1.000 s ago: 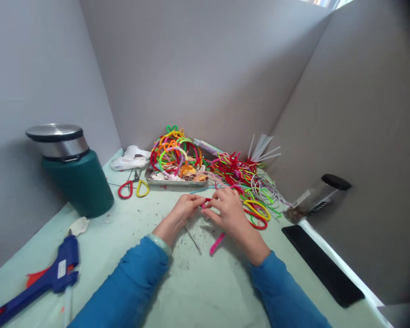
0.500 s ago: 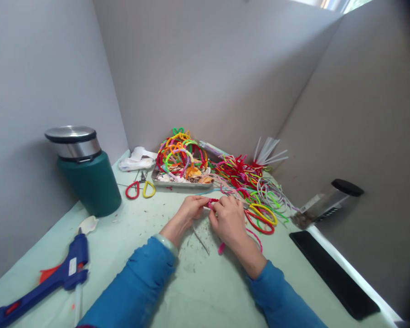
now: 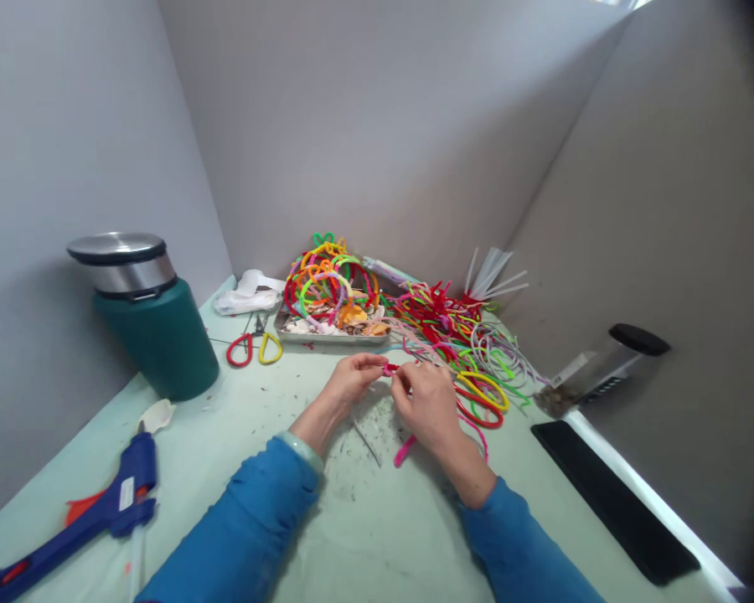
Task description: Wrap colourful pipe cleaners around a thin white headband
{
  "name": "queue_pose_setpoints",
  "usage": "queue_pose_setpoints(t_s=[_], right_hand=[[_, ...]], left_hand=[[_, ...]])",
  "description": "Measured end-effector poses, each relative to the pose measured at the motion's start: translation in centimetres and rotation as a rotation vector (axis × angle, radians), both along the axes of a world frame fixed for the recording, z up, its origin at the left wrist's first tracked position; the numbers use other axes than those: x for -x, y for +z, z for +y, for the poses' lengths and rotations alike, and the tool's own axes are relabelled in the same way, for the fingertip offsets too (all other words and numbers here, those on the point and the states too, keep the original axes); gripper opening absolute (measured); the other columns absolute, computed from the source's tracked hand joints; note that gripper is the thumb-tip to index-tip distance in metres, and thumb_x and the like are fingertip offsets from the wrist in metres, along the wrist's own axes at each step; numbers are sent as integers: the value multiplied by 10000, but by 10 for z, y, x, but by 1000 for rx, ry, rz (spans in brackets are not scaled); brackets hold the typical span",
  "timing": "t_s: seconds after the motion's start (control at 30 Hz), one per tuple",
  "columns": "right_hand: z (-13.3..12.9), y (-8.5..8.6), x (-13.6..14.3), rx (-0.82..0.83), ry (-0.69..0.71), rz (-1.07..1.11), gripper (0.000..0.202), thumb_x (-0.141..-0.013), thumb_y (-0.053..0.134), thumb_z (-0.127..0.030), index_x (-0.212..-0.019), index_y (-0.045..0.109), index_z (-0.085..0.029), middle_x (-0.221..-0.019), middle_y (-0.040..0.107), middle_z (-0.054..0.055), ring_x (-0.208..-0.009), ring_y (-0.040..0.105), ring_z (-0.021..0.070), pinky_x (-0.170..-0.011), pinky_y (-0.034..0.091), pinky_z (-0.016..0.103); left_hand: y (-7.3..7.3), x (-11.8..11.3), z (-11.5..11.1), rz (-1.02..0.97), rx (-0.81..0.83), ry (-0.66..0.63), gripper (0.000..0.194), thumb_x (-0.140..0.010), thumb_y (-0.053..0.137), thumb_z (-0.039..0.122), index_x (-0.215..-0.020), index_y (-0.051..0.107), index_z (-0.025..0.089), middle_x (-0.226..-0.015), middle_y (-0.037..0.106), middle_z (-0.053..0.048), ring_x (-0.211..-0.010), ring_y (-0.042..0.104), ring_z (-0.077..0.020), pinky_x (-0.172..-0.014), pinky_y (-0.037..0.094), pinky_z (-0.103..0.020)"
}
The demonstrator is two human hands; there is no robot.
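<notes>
Between my two hands is a short twisted piece of pink and red pipe cleaner. My left hand pinches its left end between thumb and fingers. Curled over the right end, my right hand grips it with the fingertips. A pink fuzzy strand hangs out below my right hand, and its link to the held piece is hidden. On the table under my hands lies a thin grey stem among dark specks.
At the back stand a tray of shells with coloured pipe-cleaner loops and a heap of pipe cleaners. Yellow-red pliers lie right, another pair left. A green flask, glue gun, clear jar and black strip flank me.
My right fingers have shifted on the pipe cleaner and drawn into a tighter pinch. The pink strand below has swung slightly left. The view has tilted a little.
</notes>
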State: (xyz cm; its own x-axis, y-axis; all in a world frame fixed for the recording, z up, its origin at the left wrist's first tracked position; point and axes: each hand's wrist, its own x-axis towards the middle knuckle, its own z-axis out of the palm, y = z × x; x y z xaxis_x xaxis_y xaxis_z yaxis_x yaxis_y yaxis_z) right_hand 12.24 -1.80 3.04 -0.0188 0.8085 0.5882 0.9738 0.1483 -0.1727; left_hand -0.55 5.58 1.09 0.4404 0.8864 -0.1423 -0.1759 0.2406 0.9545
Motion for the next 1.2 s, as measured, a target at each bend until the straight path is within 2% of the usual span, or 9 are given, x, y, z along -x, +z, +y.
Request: queue_pose_setpoints(t_s=[0.07, 0.13, 0.23, 0.37, 0.5, 0.7, 0.83, 1.03, 1.2], right_hand=[[1, -1, -2, -21, 13, 44, 134, -810, 499, -214, -705, 574, -179, -653, 585, 28, -705, 494, 173, -714, 268, 317], [2, -2, -3, -37, 26, 78, 134, -814, 497, -218, -714, 577, -178, -667, 589, 30, -713, 497, 173, -716, 275, 313], [3, -3, -4, -47, 40, 119, 146, -824, 487, -226, -715, 571, -178, -664, 582, 25, -713, 497, 172, -718, 288, 310], [6, -6, -6, -59, 59, 217, 149, -826, 477, -227, -710, 556, -177, -668, 570, 23, -702, 491, 165, -686, 317, 289], [7, -8, -7, -36, 82, 359, 155, -825, 452, -219, -704, 541, -180, -680, 569, 21, -676, 499, 153, -614, 333, 258], [9, -9, -8, 52, 92, 573, 181, -817, 459, -273, -674, 532, -189, -599, 537, -16, -528, 458, 120, -527, 315, 239], [13, -9, -10, 92, 94, 723, 200, -794, 479, -308, -640, 523, -187, -546, 488, -28, -519, 446, 123, -513, 318, 235], [23, -13, -18, 164, 113, 899, 167, -733, 516, -291, -624, 558, -171, -537, 506, -27, -513, 443, 119, -491, 324, 227], [22, 2, -20, 300, 195, 897, 216, -741, 533, -333, -655, 603, -147, -551, 544, -9, -522, 471, 123, -483, 332, 227]], left_hand=[[-2, -2, 0, 0, -62, 17, 352, -567, 746, 278, -870, 641, 132, -642, 621, 2, -395, 381, -20, -393, 254, -180], [-5, -5, 0, 6, -152, 49, 312, -569, 748, 263, -829, 641, 126, -738, 665, -39, -533, 527, -71, -508, 390, -192], [-12, -9, 4, 56, -298, 112, 249, -590, 729, 235, -794, 637, 126, -805, 683, -70, -737, 611, -148, -680, 462, -244], [-18, -11, 6, 180, -453, 158, 177, -641, 686, 238, -782, 644, 140, -801, 681, -58, -758, 614, -160, -711, 469, -259], [-15, -10, 3, 271, -553, 140, 145, -684, 648, 255, -783, 655, 148, -788, 679, -49, -751, 610, -158, -703, 465, -251], [-13, -10, 1, 335, -601, 146, 122, -709, 617, 246, -768, 665, 151, -776, 682, -41, -733, 604, -150, -675, 449, -230], [-14, -10, 0, 382, -665, 157, 126, -718, 601, 249, -772, 670, 159, -763, 680, -27, -698, 588, -136, -643, 428, -216], [-9, -9, -3, 411, -671, 110, 135, -723, 591, 262, -749, 670, 156, -722, 670, -13, -652, 562, -120, -608, 402, -205], [-9, -8, -2, 405, -646, 84, 131, -711, 593, 253, -734, 677, 156, -705, 668, -6, -658, 562, -122, -619, 400, -209]])
